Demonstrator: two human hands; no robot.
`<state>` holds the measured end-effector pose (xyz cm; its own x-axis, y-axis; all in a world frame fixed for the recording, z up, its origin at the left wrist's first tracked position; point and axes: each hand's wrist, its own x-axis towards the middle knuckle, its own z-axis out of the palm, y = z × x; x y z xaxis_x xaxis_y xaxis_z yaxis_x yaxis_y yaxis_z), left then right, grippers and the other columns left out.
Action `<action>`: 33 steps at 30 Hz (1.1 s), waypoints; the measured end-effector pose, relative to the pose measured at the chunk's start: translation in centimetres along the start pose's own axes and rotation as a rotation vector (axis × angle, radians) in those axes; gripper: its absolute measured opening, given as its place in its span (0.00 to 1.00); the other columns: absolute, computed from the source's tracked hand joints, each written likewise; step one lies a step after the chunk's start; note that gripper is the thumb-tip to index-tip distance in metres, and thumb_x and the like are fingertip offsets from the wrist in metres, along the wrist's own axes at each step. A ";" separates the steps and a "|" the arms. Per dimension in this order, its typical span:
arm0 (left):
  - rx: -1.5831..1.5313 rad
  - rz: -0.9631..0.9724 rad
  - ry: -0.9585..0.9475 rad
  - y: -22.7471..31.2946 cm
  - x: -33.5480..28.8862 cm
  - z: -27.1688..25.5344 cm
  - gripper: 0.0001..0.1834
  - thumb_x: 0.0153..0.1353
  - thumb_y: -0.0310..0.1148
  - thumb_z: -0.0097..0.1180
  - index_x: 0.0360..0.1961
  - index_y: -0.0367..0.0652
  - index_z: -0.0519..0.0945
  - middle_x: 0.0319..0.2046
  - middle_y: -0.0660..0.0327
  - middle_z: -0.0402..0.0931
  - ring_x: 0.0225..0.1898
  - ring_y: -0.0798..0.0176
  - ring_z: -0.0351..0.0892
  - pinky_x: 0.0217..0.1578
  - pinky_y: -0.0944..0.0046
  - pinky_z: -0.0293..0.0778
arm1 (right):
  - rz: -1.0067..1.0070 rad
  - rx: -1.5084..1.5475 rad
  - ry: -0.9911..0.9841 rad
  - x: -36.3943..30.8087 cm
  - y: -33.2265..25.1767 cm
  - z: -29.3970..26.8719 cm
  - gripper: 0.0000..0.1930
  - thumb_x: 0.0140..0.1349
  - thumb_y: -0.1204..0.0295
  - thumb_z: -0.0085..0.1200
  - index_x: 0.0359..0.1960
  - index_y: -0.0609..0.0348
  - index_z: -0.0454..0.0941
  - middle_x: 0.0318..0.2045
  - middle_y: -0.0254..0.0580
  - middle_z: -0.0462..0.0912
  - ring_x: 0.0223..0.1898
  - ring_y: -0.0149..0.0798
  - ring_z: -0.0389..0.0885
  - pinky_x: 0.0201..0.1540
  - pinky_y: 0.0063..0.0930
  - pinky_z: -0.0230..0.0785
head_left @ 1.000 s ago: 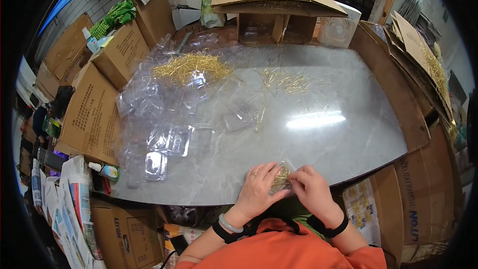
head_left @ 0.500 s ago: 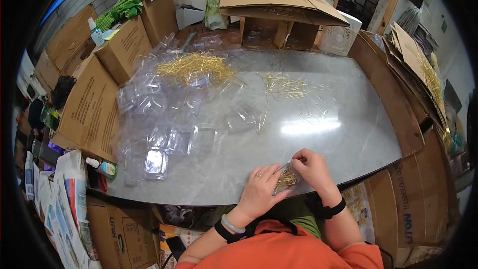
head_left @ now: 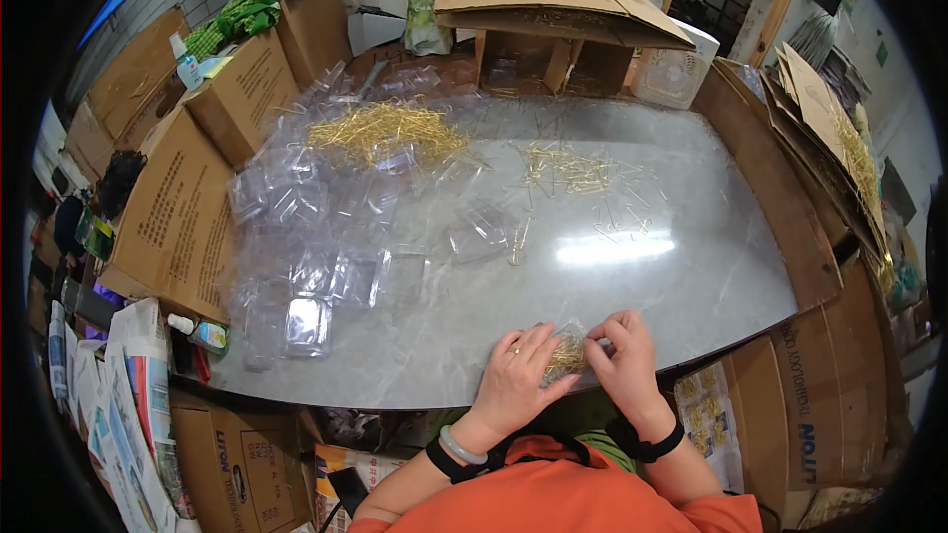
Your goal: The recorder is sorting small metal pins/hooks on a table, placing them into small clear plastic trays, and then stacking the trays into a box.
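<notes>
At the near edge of the table, a small clear plastic box (head_left: pixel 566 355) with thin gold wire pieces inside lies between my hands. My left hand (head_left: pixel 515 368) is closed round its left side, fingers along the top and thumb at the near edge. My right hand (head_left: pixel 624 353) pinches at the box's right edge with thumb and forefinger bent together. Farther off lie loose gold bent wire pieces (head_left: pixel 565 170), and a larger heap of them (head_left: pixel 385 131) sits among clear plastic boxes (head_left: pixel 309 324) spread over the left of the table.
Cardboard boxes (head_left: pixel 176 212) wall the table (head_left: pixel 474 321) on the left. A cardboard shelter (head_left: pixel 563 8) with more gold wire on top stands at the back, beside a white fan-like box (head_left: pixel 674 74). Cardboard panels (head_left: pixel 780 168) line the right side.
My right hand has moved slightly down and to the right, from the box's top corner to its right edge. The left hand stays on the box.
</notes>
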<state>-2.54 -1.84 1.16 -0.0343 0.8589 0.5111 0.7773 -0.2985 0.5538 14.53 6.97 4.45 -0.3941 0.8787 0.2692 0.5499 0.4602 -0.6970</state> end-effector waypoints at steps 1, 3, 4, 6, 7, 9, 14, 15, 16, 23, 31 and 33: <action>-0.002 -0.001 -0.001 0.0 0.0 0.0 0.30 0.56 0.44 0.72 0.52 0.31 0.80 0.58 0.46 0.78 0.57 0.49 0.79 0.60 0.51 0.70 | -0.037 -0.016 0.000 -0.3 0.0 0.1 0.03 0.58 0.75 0.63 0.32 0.61 0.82 0.32 0.44 0.80 0.33 0.43 0.80 0.35 0.35 0.72; 0.001 -0.001 0.001 0.0 0.0 0.2 0.30 0.55 0.43 0.72 0.52 0.31 0.81 0.57 0.46 0.79 0.57 0.49 0.79 0.60 0.50 0.69 | -0.065 -0.004 -0.012 -0.6 0.2 0.0 0.04 0.57 0.75 0.63 0.32 0.60 0.82 0.32 0.44 0.79 0.33 0.44 0.80 0.35 0.36 0.72; 0.003 0.000 0.004 0.0 0.0 0.2 0.30 0.55 0.43 0.72 0.52 0.31 0.81 0.57 0.46 0.79 0.57 0.49 0.80 0.60 0.49 0.69 | -0.057 0.023 -0.022 -0.5 0.5 -0.2 0.04 0.58 0.75 0.63 0.33 0.60 0.83 0.32 0.44 0.79 0.32 0.44 0.79 0.34 0.36 0.72; 0.022 -0.008 -0.009 0.2 0.0 0.2 0.29 0.55 0.41 0.72 0.53 0.32 0.80 0.57 0.46 0.78 0.59 0.47 0.78 0.61 0.49 0.69 | -0.004 0.022 -0.040 -0.5 0.5 -0.5 0.05 0.58 0.74 0.63 0.35 0.61 0.83 0.32 0.44 0.80 0.31 0.44 0.80 0.34 0.36 0.73; 0.031 -0.012 -0.014 0.3 0.1 0.2 0.29 0.55 0.41 0.71 0.53 0.33 0.80 0.58 0.45 0.77 0.60 0.46 0.77 0.61 0.48 0.68 | 0.040 -0.008 -0.048 -0.3 0.1 -0.8 0.06 0.59 0.74 0.63 0.37 0.61 0.84 0.32 0.44 0.81 0.30 0.43 0.80 0.35 0.35 0.73; 0.101 -0.009 -0.036 0.7 0.1 0.1 0.30 0.55 0.39 0.70 0.55 0.34 0.79 0.60 0.45 0.73 0.63 0.44 0.72 0.63 0.48 0.67 | 0.152 0.020 -0.105 -0.3 0.0 -1.2 0.09 0.60 0.73 0.63 0.40 0.63 0.84 0.32 0.44 0.83 0.29 0.40 0.81 0.35 0.32 0.74; 0.127 -0.044 -0.072 1.2 -0.2 0.4 0.31 0.56 0.37 0.69 0.60 0.35 0.75 0.65 0.47 0.65 0.66 0.41 0.64 0.65 0.46 0.65 | 0.364 0.424 -0.209 -1.4 2.6 -1.4 0.12 0.65 0.71 0.63 0.46 0.66 0.84 0.33 0.44 0.87 0.32 0.28 0.82 0.36 0.25 0.75; 0.119 -0.044 -0.078 1.0 -0.3 0.5 0.32 0.56 0.37 0.69 0.60 0.35 0.75 0.65 0.47 0.65 0.66 0.41 0.64 0.65 0.46 0.65 | 0.380 0.429 -0.209 -1.6 2.8 -1.4 0.12 0.65 0.71 0.63 0.46 0.66 0.84 0.33 0.44 0.87 0.32 0.27 0.82 0.36 0.25 0.75; 0.115 -0.042 -0.081 0.9 -0.3 0.6 0.32 0.56 0.37 0.69 0.60 0.35 0.74 0.65 0.48 0.64 0.66 0.42 0.64 0.65 0.45 0.65 | 0.390 0.437 -0.211 -1.4 2.4 -1.5 0.11 0.66 0.71 0.63 0.45 0.67 0.84 0.33 0.43 0.87 0.32 0.26 0.82 0.36 0.24 0.75; 0.027 -0.036 -0.034 0.3 -0.5 0.4 0.31 0.57 0.37 0.69 0.59 0.34 0.75 0.61 0.48 0.70 0.61 0.40 0.70 0.63 0.46 0.67 | 0.249 0.123 -0.269 -0.7 1.5 -2.0 0.06 0.64 0.72 0.65 0.38 0.62 0.85 0.32 0.43 0.86 0.29 0.36 0.83 0.34 0.28 0.73; -0.044 -0.024 -0.020 0.0 -0.4 0.3 0.31 0.55 0.35 0.72 0.58 0.34 0.75 0.61 0.47 0.73 0.62 0.40 0.72 0.64 0.46 0.68 | -0.012 0.094 -0.051 -0.3 0.4 -1.0 0.05 0.59 0.74 0.68 0.34 0.59 0.85 0.29 0.44 0.80 0.28 0.46 0.80 0.32 0.35 0.72; -0.046 -0.025 -0.023 -0.1 -0.4 0.4 0.31 0.55 0.35 0.72 0.57 0.34 0.76 0.61 0.47 0.73 0.62 0.40 0.72 0.64 0.46 0.69 | -0.084 0.110 -0.072 -0.7 0.3 0.0 0.05 0.60 0.74 0.67 0.36 0.59 0.85 0.29 0.44 0.81 0.29 0.47 0.81 0.33 0.35 0.72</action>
<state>-2.29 -1.99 0.62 -0.0390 0.8754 0.4818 0.7468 -0.2949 0.5961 14.95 6.48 4.06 -0.4895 0.8244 0.2841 0.4306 0.5118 -0.7434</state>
